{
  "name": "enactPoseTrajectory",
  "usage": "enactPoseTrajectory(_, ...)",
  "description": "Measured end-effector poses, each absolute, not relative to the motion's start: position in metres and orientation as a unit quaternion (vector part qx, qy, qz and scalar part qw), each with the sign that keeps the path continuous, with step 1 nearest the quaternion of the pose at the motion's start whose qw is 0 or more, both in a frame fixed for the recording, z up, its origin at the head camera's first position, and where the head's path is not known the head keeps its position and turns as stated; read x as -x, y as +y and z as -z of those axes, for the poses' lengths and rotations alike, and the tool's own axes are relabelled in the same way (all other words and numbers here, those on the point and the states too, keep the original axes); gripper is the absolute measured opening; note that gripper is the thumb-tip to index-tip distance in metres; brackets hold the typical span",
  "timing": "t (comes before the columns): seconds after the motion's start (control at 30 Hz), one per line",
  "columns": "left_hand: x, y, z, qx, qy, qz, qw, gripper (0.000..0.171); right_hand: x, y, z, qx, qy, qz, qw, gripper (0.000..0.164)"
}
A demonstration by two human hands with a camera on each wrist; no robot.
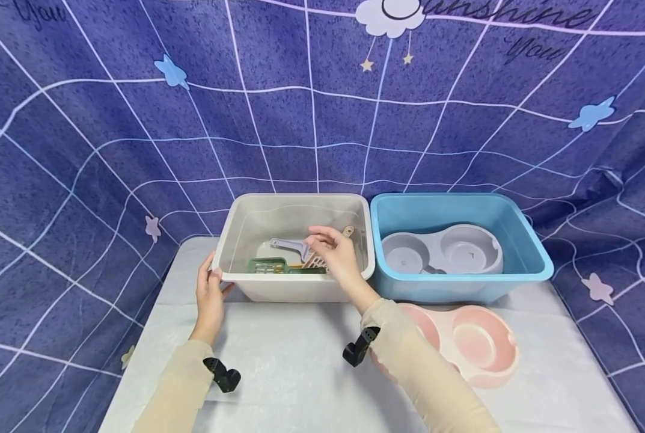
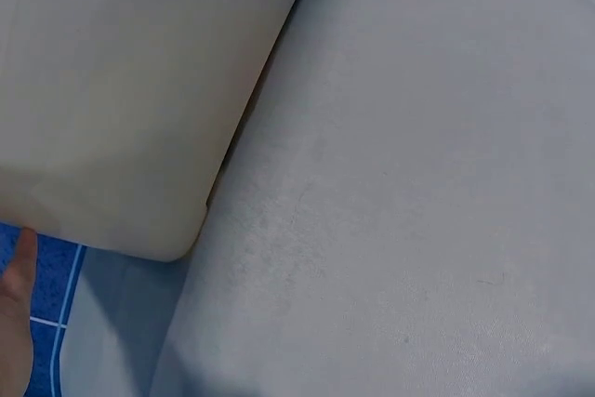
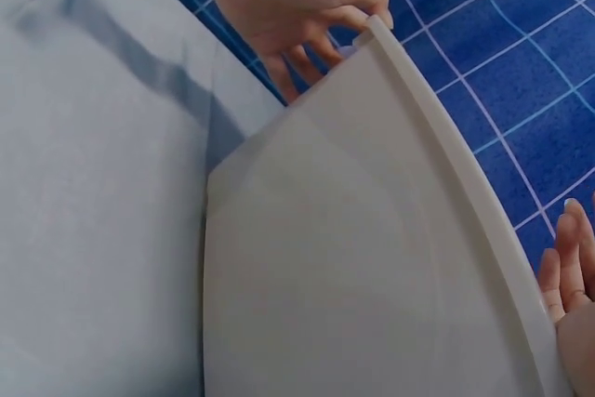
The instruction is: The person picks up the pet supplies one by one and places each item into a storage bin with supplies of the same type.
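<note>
My left hand (image 1: 210, 304) holds the front left corner of an off-white plastic bin (image 1: 290, 291), its thumb by the rim and fingers along the side. The right wrist view also shows that left hand (image 3: 293, 6) at the corner. Over the bin's right half hovers my right hand (image 1: 341, 257), fingers loosely bent and nothing in them. Below it lie several litter scoops: a lilac scoop (image 1: 290, 244), a green scoop (image 1: 268, 263) and a pinkish slotted scoop (image 1: 315, 261), partly hidden by the hand. In the left wrist view, one fingertip touches the bin's wall (image 2: 121, 137).
A blue bin (image 1: 452, 290) stands close against the off-white bin's right side, with a grey double pet bowl (image 1: 470, 246) inside. In front of it, a pink double bowl (image 1: 484, 346) sits on the pale table (image 1: 279, 367), partly under my right sleeve. A purple patterned cloth (image 1: 279, 120) hangs behind.
</note>
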State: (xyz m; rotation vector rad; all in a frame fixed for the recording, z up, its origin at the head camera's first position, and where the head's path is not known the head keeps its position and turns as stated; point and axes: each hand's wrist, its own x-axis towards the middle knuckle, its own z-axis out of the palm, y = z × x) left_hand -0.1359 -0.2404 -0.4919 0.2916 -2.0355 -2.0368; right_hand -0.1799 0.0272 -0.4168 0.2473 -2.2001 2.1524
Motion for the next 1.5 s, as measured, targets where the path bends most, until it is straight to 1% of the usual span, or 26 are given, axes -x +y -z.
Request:
enactPoseTrajectory(0.1,0.136,-0.24,0.492,-0.102,-0.696,0.699,0.127,0.05,0.177,0.028,0.413,-0.09,-0.712,-0.696,0.022,0.033)
enactPoseTrajectory(0.33,0.14,-0.24,0.492,-0.106,-0.69,0.703,0.137,0.051,0.166,0.035,0.4,-0.113,-0.704,-0.701,0.008,0.032)
enactPoseTrajectory(0.57,0.141,-0.24,0.494,-0.11,-0.688,0.705,0.13,0.052,0.156,0.043,0.388,-0.106,-0.682,-0.724,-0.011,0.032)
enactPoseTrajectory(0.83,0.141,-0.242,0.497,-0.116,-0.687,0.707,0.123,0.053,0.145,0.052,0.382,-0.106,-0.665,-0.739,-0.019,0.031)
enactPoseTrajectory(1.5,0.138,-0.242,0.493,-0.101,-0.696,0.7,0.124,0.05,0.127,0.084,0.365,-0.114,-0.679,-0.724,0.037,0.029)
